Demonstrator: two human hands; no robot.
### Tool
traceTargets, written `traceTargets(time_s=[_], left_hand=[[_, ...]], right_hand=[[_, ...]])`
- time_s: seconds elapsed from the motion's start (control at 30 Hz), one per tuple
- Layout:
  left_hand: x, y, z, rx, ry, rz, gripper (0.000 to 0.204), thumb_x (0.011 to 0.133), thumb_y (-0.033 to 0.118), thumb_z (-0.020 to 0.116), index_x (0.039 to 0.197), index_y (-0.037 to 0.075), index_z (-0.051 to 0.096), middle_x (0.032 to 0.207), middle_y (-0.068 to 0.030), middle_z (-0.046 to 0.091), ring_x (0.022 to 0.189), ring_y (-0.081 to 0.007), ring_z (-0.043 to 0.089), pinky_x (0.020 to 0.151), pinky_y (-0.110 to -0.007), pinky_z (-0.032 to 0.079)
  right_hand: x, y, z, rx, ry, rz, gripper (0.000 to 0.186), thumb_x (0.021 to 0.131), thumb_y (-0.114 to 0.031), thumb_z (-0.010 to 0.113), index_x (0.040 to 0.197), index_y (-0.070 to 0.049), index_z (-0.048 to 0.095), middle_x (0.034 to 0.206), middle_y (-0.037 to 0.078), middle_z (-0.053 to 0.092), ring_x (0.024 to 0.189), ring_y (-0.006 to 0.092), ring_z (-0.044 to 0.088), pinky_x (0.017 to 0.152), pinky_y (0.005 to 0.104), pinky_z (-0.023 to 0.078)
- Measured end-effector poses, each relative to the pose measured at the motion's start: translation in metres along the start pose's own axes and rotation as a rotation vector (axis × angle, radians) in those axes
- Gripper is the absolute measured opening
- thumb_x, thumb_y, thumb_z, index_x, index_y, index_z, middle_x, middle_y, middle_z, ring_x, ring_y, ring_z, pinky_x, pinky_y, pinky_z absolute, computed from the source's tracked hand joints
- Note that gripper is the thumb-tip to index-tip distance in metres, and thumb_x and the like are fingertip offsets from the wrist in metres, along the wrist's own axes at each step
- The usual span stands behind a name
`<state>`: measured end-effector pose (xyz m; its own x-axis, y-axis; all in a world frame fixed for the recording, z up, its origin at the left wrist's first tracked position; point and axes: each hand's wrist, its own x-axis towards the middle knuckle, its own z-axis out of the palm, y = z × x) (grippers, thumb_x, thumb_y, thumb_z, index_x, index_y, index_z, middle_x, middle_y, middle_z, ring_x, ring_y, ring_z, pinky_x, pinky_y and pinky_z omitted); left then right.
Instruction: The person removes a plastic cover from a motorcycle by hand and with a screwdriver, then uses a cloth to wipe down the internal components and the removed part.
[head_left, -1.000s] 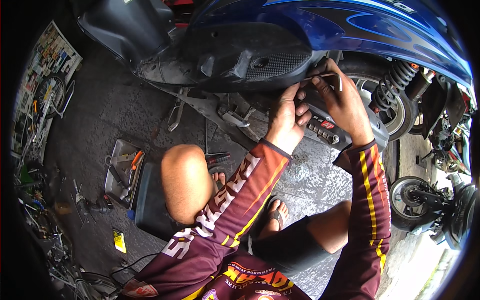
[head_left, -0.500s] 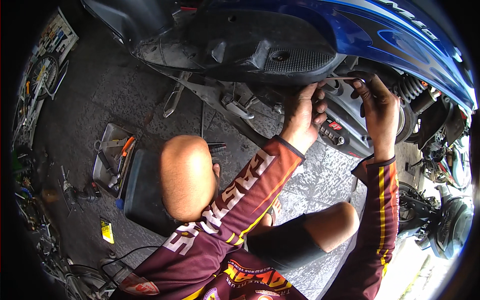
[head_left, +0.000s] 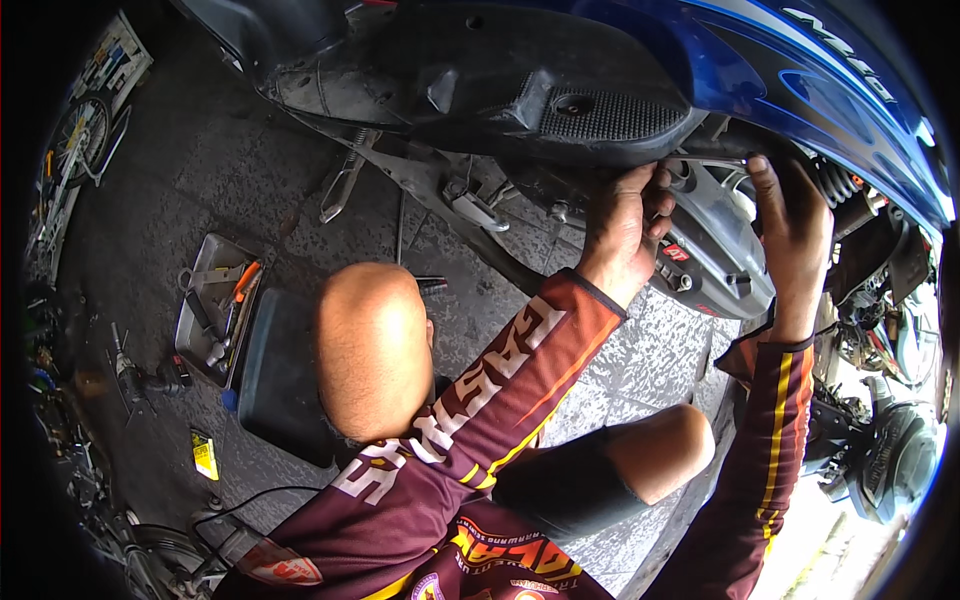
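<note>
Farther from the left hand [head_left: 622,228] the right hand [head_left: 798,212] has been drawn, the hex key [head_left: 708,157] pinched by its right end near the cover [head_left: 470,95], upper right, the left's curled hold untellable, with turning seemingly being done and steady seating called for.

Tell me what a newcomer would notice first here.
First, the glossy blue bodywork sweeping across the upper right. Then the two hands, right of centre: the right hand at one end of a thin metal tool, the left hand near its other end. At the left, an orange-handled tool stands out in a grey tray.
</note>
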<state>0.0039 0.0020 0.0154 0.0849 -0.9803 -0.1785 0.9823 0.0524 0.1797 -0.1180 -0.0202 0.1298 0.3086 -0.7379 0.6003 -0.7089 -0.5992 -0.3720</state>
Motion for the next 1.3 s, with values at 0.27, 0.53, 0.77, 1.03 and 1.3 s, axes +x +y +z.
traceTargets(time_s=[0.27, 0.53, 0.77, 1.03, 1.3], left_hand=[[-0.004, -0.002, -0.002, -0.053, -0.046, 0.022, 0.013, 0.098, 0.02, 0.055, 0.1, 0.008, 0.061, 0.077, 0.0048, 0.055, 0.063, -0.0071, 0.048, 0.046, -0.019, 0.031], [0.004, -0.004, -0.008, -0.104, -0.098, -0.013, 0.014, 0.099, 0.021, 0.054, 0.1, 0.008, 0.06, 0.08, 0.0055, 0.055, 0.068, -0.0072, 0.047, 0.047, -0.019, 0.03], [0.002, -0.003, -0.008, -0.138, -0.077, -0.025, 0.012, 0.1, 0.018, 0.051, 0.1, 0.008, 0.058, 0.083, 0.0032, 0.06, 0.067, -0.0078, 0.049, 0.047, -0.019, 0.032], [-0.001, -0.006, -0.008, -0.153, -0.096, -0.023, 0.013, 0.101, 0.02, 0.05, 0.101, 0.009, 0.058, 0.085, 0.0033, 0.059, 0.07, -0.0077, 0.05, 0.048, -0.019, 0.032], [-0.005, -0.004, -0.009, -0.2, -0.096, -0.024, 0.014, 0.101, 0.021, 0.049, 0.1, 0.009, 0.057, 0.083, 0.0029, 0.058, 0.07, -0.0084, 0.05, 0.048, -0.02, 0.033]], right_hand=[[0.013, -0.009, 0.002, 0.109, -0.382, 0.004, 0.025, 0.099, -0.024, 0.055, 0.094, 0.0, 0.064, 0.062, 0.006, 0.058, 0.051, 0.0133, 0.054, 0.053, 0.0296, 0.041], [0.012, 0.007, -0.002, -0.068, -0.328, -0.452, 0.043, 0.085, 0.005, 0.06, 0.124, -0.014, 0.065, 0.082, 0.01, 0.065, 0.067, 0.0195, 0.065, 0.065, 0.0308, 0.051], [-0.005, -0.018, -0.015, 0.128, -0.268, 0.181, 0.049, 0.099, -0.043, 0.053, 0.089, 0.002, 0.068, 0.064, 0.007, 0.061, 0.053, 0.0111, 0.057, 0.052, 0.0257, 0.042], [0.013, -0.033, -0.016, 0.18, -0.614, 0.275, 0.049, 0.101, -0.042, 0.049, 0.095, 0.004, 0.061, 0.072, 0.008, 0.061, 0.06, 0.0151, 0.064, 0.051, 0.0278, 0.046], [0.009, -0.029, -0.012, -0.012, -0.612, 0.003, 0.023, 0.092, -0.003, 0.053, 0.114, -0.003, 0.062, 0.085, 0.016, 0.066, 0.07, 0.0227, 0.069, 0.059, 0.0326, 0.052]])
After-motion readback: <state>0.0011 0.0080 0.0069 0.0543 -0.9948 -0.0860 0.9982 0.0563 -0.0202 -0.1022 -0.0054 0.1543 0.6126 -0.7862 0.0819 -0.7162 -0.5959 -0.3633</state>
